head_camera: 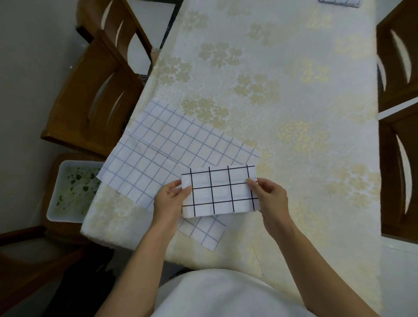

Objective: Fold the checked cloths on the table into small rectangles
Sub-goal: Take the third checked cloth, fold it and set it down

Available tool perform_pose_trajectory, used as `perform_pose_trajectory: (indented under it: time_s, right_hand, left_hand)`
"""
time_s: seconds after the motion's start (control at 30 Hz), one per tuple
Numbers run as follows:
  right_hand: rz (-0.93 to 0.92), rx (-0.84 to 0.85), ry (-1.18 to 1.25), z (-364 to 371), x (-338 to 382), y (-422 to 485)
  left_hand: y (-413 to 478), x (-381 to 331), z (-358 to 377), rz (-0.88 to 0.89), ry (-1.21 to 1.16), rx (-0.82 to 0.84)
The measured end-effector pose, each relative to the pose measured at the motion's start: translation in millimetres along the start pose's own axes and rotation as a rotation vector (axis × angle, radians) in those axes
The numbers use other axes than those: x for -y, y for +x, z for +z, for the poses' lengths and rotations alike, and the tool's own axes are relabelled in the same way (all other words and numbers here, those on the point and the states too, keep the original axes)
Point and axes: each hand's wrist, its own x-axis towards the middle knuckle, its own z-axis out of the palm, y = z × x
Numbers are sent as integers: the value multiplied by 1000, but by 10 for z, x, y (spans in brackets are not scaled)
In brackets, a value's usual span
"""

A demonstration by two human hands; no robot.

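A white cloth with bold black checks [222, 192], folded into a small rectangle, is held just above the table near its front edge. My left hand [170, 202] pinches its left edge and my right hand [270, 196] grips its right edge. Beneath it a larger white cloth with thin blue checks [167, 147] lies flat and unfolded, reaching to the table's left edge. A further folded checked cloth [339, 2] shows partly at the far end of the table.
The table has a cream floral tablecloth [282, 90]. Wooden chairs stand on the left [95, 95] and right [398, 135]. A white tub with green-flecked contents [72, 192] sits on a chair at lower left.
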Motion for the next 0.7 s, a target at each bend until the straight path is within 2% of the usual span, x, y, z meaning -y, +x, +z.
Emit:
perform_pose_trajectory:
  time_s: [0.17, 0.33, 0.53, 0.7]
  right_hand:
    - [-77, -64, 25, -173, 23, -93]
    - [-106, -113, 34, -344, -73, -228]
    - [46, -104, 190, -363, -220, -542]
    - [-1, -286, 138, -224, -407, -856]
  left_hand:
    - [-158, -71, 104, -34, 23, 176]
    - [-195, -41, 224, -4, 134, 242]
    - [-170, -32, 235, 137, 334, 304]
    - [-128, -32, 160, 308, 510, 429]
